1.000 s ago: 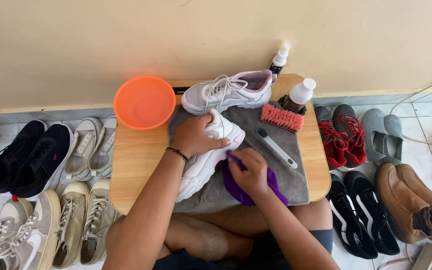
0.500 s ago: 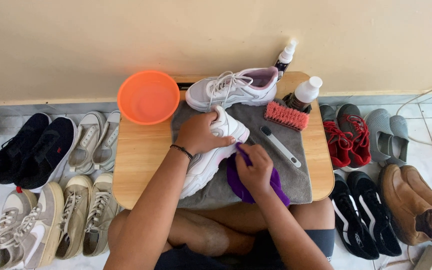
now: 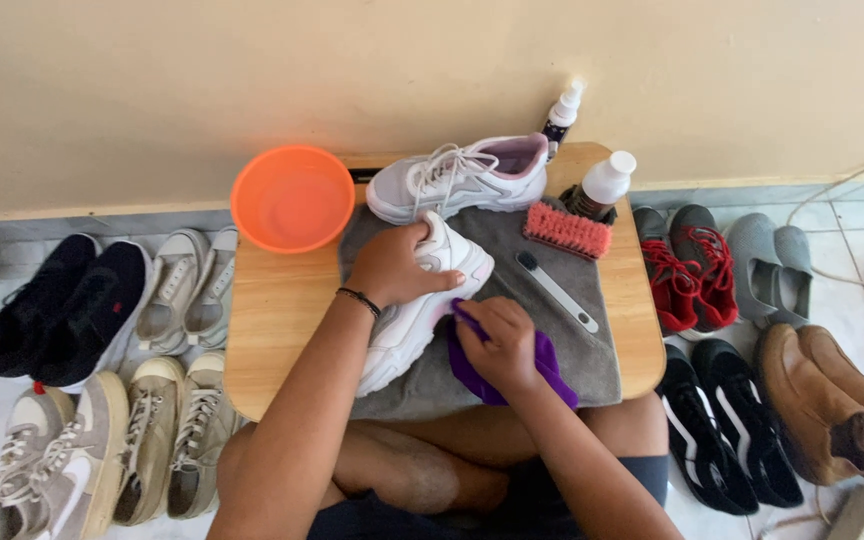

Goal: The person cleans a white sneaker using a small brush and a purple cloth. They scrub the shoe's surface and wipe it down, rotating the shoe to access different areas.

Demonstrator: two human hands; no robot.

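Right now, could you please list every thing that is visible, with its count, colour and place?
sneaker under the hands: 1, white, on the grey towel
second sneaker: 1, white and lilac, table's far edge
towel: 1, grey, on the table
cloth: 1, purple, in right hand
bowl: 1, orange, table's far left
scrub brush: 1, pink bristles, on towel
small brush: 1, grey handle, on towel
bottles: 2, white caps, far right
table: 1, wooden, low
floor shoes: several pairs, both sides
left hand: on the sneaker
right hand: holding cloth
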